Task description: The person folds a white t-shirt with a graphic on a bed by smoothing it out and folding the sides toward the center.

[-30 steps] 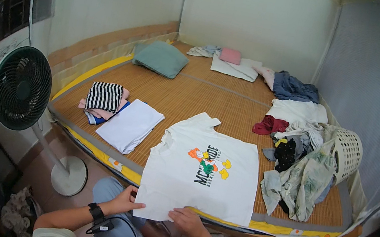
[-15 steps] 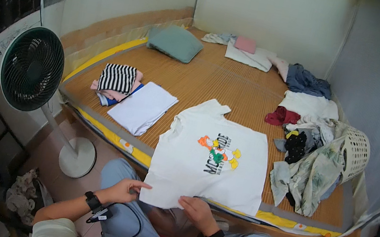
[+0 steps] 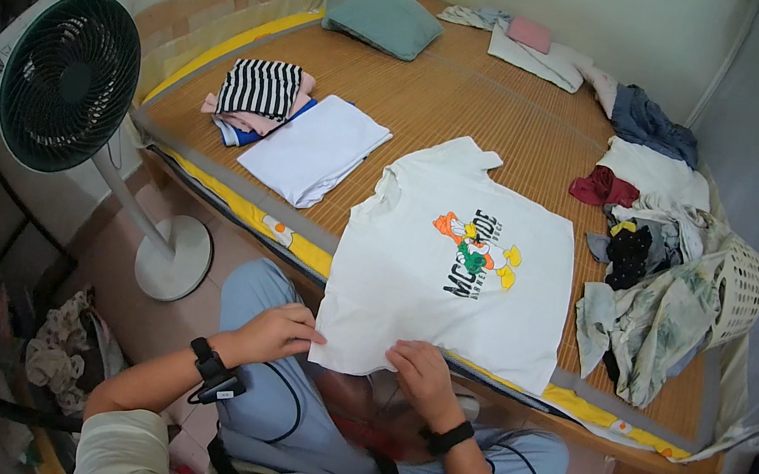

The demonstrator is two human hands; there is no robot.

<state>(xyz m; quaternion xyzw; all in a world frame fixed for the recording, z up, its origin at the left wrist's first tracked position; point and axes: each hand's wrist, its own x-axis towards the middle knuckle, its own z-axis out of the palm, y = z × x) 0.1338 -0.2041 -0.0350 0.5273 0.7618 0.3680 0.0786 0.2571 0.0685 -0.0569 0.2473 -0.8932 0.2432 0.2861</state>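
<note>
A white T-shirt (image 3: 392, 280) with a cartoon duck print lies spread on the bed mat, its collar to the left and one side edge hanging over the bed's front. My left hand (image 3: 283, 333) pinches the shirt's near left corner, at the shoulder or sleeve end nearest me. Farther right along the same edge, my right hand (image 3: 420, 370) grips the fabric between thumb and fingers. Both hands are closed on the cloth, just off the bed's front edge.
Folded clothes, a striped top (image 3: 259, 88) and white cloth (image 3: 313, 150), lie left on the mat (image 3: 366, 82). Rumpled clothes (image 3: 650, 315) spill from a cream basket (image 3: 742, 291) at right. A fan (image 3: 71, 86) stands left; a green pillow (image 3: 384, 19) lies far back.
The view has tilted down, so the bed and shirt sit higher in the picture. Both hands stay at the shirt's near edge, and the shirt lies much as before.
</note>
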